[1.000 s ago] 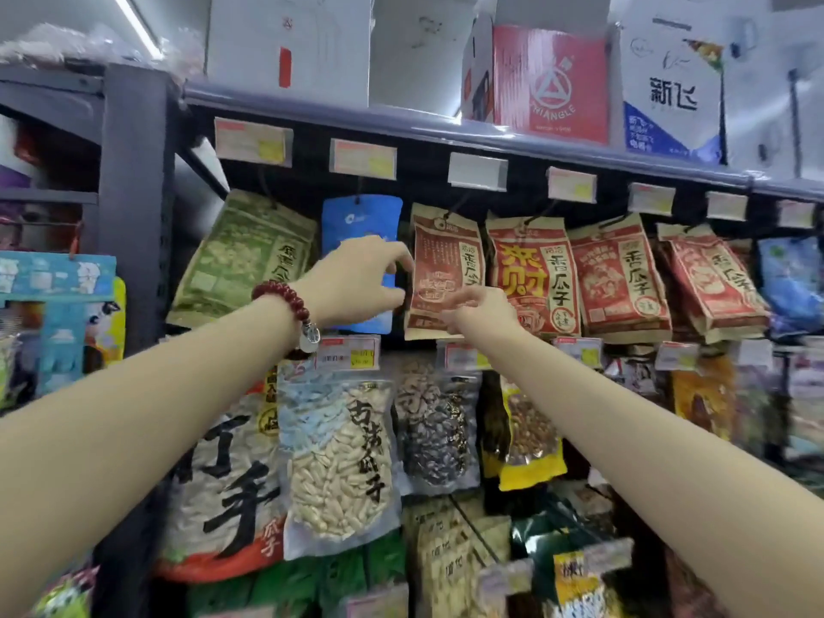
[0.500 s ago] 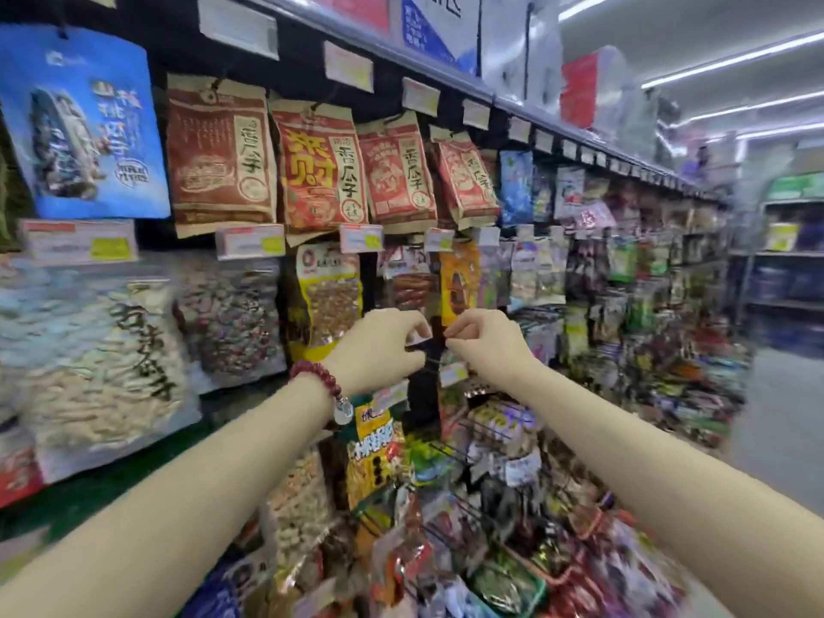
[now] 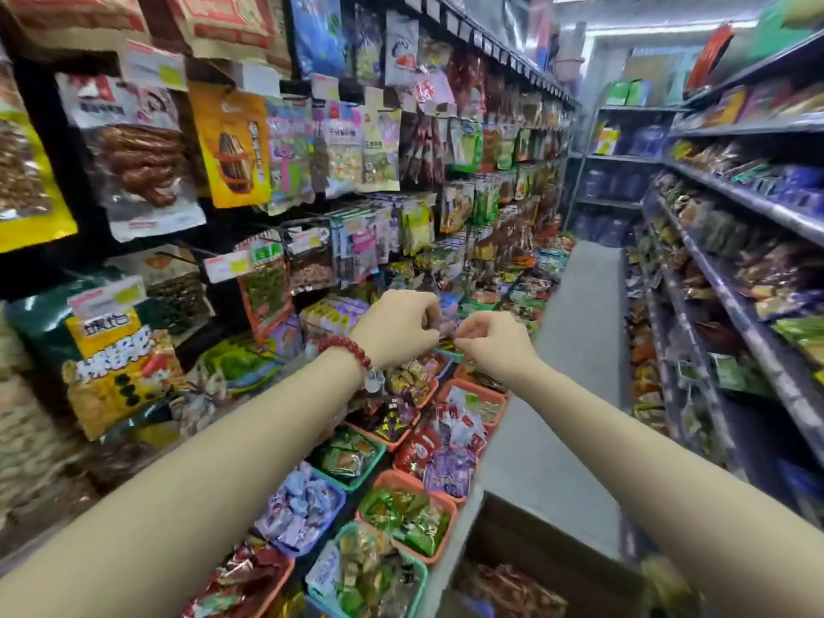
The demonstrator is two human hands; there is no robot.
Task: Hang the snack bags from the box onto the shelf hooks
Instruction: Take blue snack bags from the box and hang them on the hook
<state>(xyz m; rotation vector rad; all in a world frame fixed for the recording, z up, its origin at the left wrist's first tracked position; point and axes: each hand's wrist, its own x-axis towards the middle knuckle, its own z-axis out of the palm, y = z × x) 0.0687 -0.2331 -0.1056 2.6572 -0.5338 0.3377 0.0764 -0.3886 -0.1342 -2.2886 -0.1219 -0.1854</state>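
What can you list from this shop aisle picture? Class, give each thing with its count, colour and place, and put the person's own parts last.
Hanging snack bags: many, mixed colours, on hooks along the left shelf.
Price tags: several, pale with pink and yellow, at the hook ends.
Candy baskets: several, orange, green and blue, in rows below the hanging bags.
Cardboard box: one, brown, on the floor at lower right, with packets inside.
Right shelves: several tiers, grey, stocked with blurred packets.
Floor: grey, running down the aisle.
Bead bracelet: one, red, on the left wrist.
Left hand: fingers curled, meeting the right hand.
Right hand: fingers curled; whether they pinch anything cannot be told.
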